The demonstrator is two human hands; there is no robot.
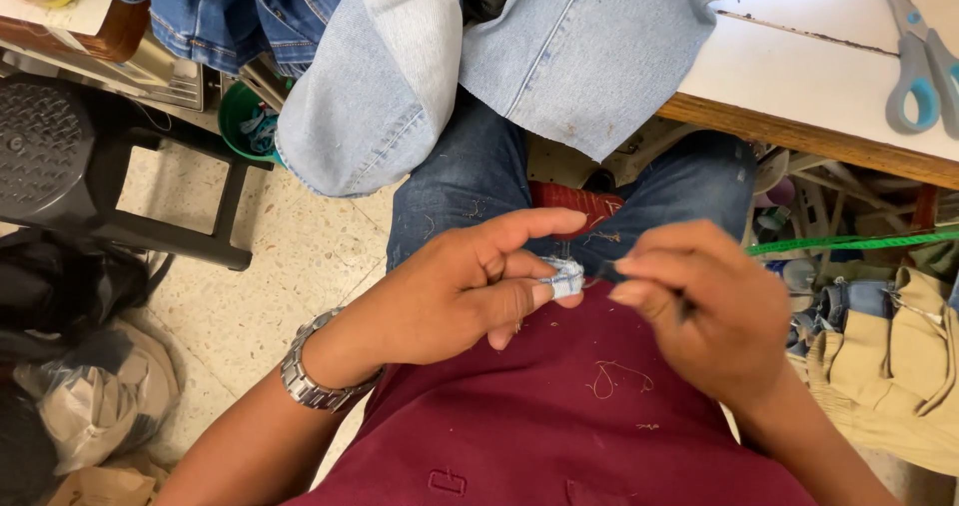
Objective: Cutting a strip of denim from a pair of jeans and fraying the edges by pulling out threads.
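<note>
At the centre of the frame a small folded denim scrap [565, 277] is pinched between the thumb and fingers of the left hand [455, 291], just above a maroon shirt [559, 416]. A metal watch [312, 378] is worn on that wrist. The right hand [714, 311] is held just beside the scrap, its fingers closed on something thin and dark that cannot be made out; its fingertips are near the scrap's right edge, though whether they touch it cannot be told. Loose threads [611, 376] are scattered over the shirt.

Above the hands, pale denim [499, 56] is draped over the desk [829, 86] edge and hangs down toward the knees. Blue-handled scissors [924, 56] are laid on the desk at the upper right, well apart from both hands.

Open floor [270, 276] is seen at left centre, bounded by a black stool [90, 156] in the upper left and bags [90, 396] at the lower left. At the right edge the space is crowded by a green cord [859, 239] and beige cloth [899, 366].
</note>
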